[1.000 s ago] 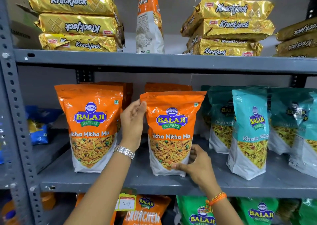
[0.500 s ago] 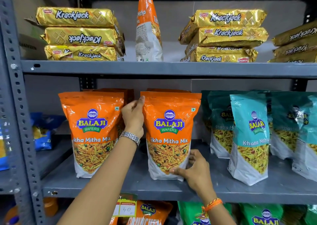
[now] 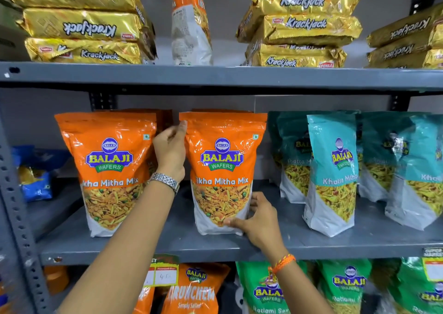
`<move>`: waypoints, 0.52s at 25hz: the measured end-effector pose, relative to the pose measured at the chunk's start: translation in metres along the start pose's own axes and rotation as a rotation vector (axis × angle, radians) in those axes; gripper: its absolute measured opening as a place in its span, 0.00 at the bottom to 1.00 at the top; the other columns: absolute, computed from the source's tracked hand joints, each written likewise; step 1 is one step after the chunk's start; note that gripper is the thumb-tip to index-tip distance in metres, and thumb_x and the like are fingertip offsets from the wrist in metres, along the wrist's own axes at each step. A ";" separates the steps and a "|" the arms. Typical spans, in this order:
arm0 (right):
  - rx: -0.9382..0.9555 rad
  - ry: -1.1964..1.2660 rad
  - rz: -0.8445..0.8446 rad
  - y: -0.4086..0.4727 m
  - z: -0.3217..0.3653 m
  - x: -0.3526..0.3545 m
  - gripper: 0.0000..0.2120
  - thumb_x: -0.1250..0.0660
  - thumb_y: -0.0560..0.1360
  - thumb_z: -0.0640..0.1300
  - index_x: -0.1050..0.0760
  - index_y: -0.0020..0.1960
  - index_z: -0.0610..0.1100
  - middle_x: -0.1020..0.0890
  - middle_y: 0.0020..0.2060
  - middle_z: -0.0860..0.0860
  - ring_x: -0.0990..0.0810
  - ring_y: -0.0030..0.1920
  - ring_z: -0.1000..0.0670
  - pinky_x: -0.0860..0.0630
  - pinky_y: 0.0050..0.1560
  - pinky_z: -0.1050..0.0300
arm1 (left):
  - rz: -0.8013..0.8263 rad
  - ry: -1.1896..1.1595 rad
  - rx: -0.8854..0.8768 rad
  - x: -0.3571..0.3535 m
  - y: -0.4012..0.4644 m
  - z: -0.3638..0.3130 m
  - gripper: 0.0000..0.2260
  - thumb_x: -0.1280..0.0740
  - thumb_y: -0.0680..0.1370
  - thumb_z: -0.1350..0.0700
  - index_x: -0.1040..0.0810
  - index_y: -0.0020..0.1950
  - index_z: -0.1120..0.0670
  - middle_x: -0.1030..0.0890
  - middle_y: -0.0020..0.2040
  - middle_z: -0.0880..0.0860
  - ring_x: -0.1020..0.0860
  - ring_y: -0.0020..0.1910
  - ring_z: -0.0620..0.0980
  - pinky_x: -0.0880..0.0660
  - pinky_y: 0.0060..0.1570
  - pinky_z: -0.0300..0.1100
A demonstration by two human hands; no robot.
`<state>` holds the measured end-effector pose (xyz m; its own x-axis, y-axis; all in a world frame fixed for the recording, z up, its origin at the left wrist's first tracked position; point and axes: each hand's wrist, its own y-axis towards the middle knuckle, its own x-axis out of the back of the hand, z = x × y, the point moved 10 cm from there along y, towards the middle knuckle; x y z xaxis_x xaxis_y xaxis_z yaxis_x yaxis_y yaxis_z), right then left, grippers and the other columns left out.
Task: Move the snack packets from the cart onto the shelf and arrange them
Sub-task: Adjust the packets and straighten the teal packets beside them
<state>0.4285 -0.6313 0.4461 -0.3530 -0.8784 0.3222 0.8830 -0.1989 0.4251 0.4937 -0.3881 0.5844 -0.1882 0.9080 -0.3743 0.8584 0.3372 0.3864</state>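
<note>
Orange and shiny, the Tikha Mitha Mix packet (image 3: 221, 172) stands on the middle shelf (image 3: 167, 246), and I am setting it straight. My left hand (image 3: 170, 149) rests its fingers on the packet's top left edge. My right hand (image 3: 257, 219) pinches the bottom right corner, thumb in front. To do this well, I think I should hold the top steady, nudge the bottom back gently, and line the front up with the other orange packet (image 3: 109, 170) beside it. I should not squeeze, because the bag looks soft and could tip. The packet stands upright, so its long side runs up and down, and its name faces out toward me. The teal Khatta Mitha packets (image 3: 332, 170) stand to its right.
</note>
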 end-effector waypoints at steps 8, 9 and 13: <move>-0.024 -0.036 -0.008 0.000 0.001 0.001 0.34 0.16 0.55 0.48 0.28 0.55 0.46 0.20 0.47 0.55 0.20 0.48 0.54 0.26 0.40 0.71 | 0.041 0.011 0.050 -0.002 0.001 0.005 0.08 0.29 0.79 0.47 0.18 0.48 0.51 0.13 0.53 0.55 0.15 0.55 0.55 0.19 0.60 0.56; -0.028 -0.034 -0.011 0.000 0.001 0.000 0.34 0.16 0.55 0.48 0.28 0.55 0.47 0.19 0.48 0.55 0.20 0.49 0.53 0.26 0.41 0.71 | 0.043 0.015 0.057 -0.001 0.002 0.005 0.08 0.30 0.79 0.47 0.18 0.50 0.51 0.13 0.54 0.55 0.15 0.55 0.55 0.19 0.60 0.56; -0.031 -0.021 -0.017 -0.003 0.001 0.000 0.36 0.16 0.55 0.49 0.29 0.58 0.47 0.20 0.50 0.56 0.20 0.52 0.53 0.20 0.51 0.62 | 0.082 0.048 -0.020 0.002 -0.008 0.003 0.05 0.32 0.81 0.53 0.18 0.55 0.52 0.14 0.55 0.52 0.15 0.54 0.49 0.19 0.60 0.50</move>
<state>0.4252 -0.6303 0.4460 -0.3739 -0.8657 0.3329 0.8860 -0.2273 0.4041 0.4878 -0.3896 0.5777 -0.1406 0.9434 -0.3003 0.8623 0.2658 0.4311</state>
